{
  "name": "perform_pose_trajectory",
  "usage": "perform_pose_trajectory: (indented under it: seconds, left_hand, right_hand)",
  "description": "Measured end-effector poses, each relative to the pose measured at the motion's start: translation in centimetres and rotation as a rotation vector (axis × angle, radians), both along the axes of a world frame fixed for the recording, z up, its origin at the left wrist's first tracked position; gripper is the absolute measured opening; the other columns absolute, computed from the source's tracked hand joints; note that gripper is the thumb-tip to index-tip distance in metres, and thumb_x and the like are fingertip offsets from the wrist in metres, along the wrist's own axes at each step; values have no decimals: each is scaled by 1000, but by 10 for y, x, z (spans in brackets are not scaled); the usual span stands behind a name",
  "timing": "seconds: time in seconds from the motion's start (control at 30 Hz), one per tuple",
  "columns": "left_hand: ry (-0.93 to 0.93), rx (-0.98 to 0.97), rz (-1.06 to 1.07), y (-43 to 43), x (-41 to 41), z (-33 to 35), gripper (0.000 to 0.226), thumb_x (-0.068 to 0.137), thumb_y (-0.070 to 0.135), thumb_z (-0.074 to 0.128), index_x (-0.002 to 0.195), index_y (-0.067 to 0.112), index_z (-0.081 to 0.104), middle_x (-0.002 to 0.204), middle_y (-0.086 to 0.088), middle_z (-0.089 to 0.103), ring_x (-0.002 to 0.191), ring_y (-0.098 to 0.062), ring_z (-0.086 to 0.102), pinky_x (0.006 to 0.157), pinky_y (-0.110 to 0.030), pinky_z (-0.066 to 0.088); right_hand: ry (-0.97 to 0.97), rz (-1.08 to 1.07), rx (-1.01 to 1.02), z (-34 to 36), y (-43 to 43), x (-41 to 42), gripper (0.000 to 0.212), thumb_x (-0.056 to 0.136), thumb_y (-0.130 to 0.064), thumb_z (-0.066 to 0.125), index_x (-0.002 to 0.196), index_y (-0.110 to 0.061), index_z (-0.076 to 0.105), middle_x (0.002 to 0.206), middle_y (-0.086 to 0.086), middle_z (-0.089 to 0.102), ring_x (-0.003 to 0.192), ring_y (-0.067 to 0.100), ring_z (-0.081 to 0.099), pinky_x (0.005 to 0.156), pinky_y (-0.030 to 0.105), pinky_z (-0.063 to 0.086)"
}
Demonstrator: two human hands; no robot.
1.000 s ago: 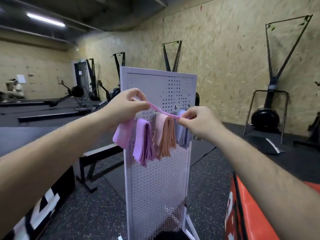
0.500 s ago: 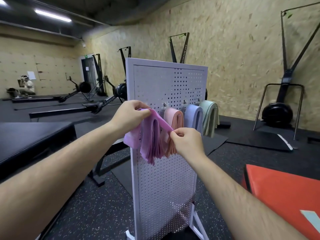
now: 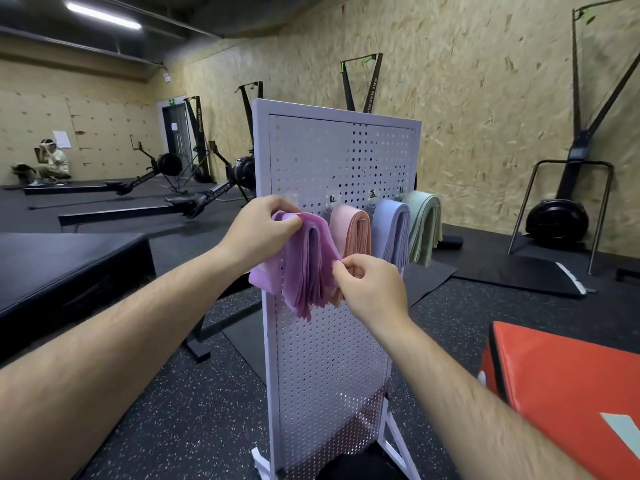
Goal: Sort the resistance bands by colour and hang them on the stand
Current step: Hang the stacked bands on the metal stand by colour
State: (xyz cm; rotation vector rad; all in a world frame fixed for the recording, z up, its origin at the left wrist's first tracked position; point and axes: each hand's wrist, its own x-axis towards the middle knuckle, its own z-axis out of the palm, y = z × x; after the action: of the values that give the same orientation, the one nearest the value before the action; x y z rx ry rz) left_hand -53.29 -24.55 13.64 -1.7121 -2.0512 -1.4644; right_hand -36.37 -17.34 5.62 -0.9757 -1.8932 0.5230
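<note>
Draping the purple elastic band [image 3: 311, 258] at the left of the white perforated stand [image 3: 343, 154]: left hand [image 3: 258, 230] pinches its top fold, right hand [image 3: 372, 289] pinches its lower edge. Seat it flat, clear of the pink bands [image 3: 349, 230].

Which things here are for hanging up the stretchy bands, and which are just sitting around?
For the job: purple bands, pink bands, blue bands, green bands, pegboard stand, left hand, right hand.
Just around: rowing machines, red pad, black platform.
</note>
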Motion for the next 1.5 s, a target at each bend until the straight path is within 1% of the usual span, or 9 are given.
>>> perform_pose_trajectory:
  seconds: [0.2,0.3,0.43,0.57,0.83,0.97,1.13,1.3,1.5]
  left_hand:
    - [47,-6,-15,-5,1,-1,17,92,21,61,103,18,73,92,17,66,87,1,61,70,-16,46]
    - [76,-22,-29,-7,-2,-4,18,89,22,62,105,22,71,101,14,61,96,-3,60,77,-17,47]
    - [79,-86,-33,-10,-5,-11,28,85,28,64,113,29,66,118,7,48,109,-8,53,88,-21,41]
    - [146,-79,-38,-12,1,-15,34,87,33,62,121,27,62,127,8,46,122,-10,45,99,-26,36]
    - [455,35,40,-22,23,-16,38,86,36,56,119,20,65,123,3,54,119,-17,46,101,-32,34]
    - [623,37,-77,-22,74,-38,43,81,42,50,115,21,66,116,4,57,110,-19,51,93,-38,40]
    - [636,-10,-248,9,167,-100,39,80,36,54,114,20,65,113,3,59,106,-22,54,83,-37,43]
    - [584,-141,-478,53,284,-168,51,77,41,44,119,20,64,115,0,61,104,-26,58,85,-40,44]
    - [637,-254,-690,98,408,-228,50,81,41,53,127,23,59,120,2,57,109,-25,54,89,-39,40]
  right_hand:
    - [-54,15,-14,-3,2,-3,27,89,-37,53,72,-23,69,63,-7,65,64,13,61,61,35,54]
    - [-116,46,-22,-5,2,-3,25,90,-31,53,73,-25,70,64,-10,66,65,9,60,58,30,50]
    - [-189,74,-29,-6,-1,2,20,94,-31,54,93,-31,74,81,-17,69,80,5,61,64,25,46]
    - [-210,47,-32,-4,-4,5,23,94,-33,51,106,-33,70,93,-17,69,86,9,63,74,31,55]
    - [-268,23,96,8,-17,25,26,98,-37,45,116,-34,63,105,-12,69,95,17,63,75,33,51]
    - [-371,-43,168,2,-27,70,26,98,-37,45,120,-34,59,111,-7,65,98,22,62,79,36,50]
    - [-533,-205,182,-39,-25,170,28,98,-38,45,122,-30,58,111,-3,61,103,25,60,77,37,48]
    - [-676,-390,55,-97,-25,293,32,98,-39,46,125,-29,57,112,-1,63,105,27,62,82,40,50]
    - [-747,-541,-146,-145,-21,410,37,98,-36,49,132,-25,56,122,3,61,113,28,59,90,41,48]
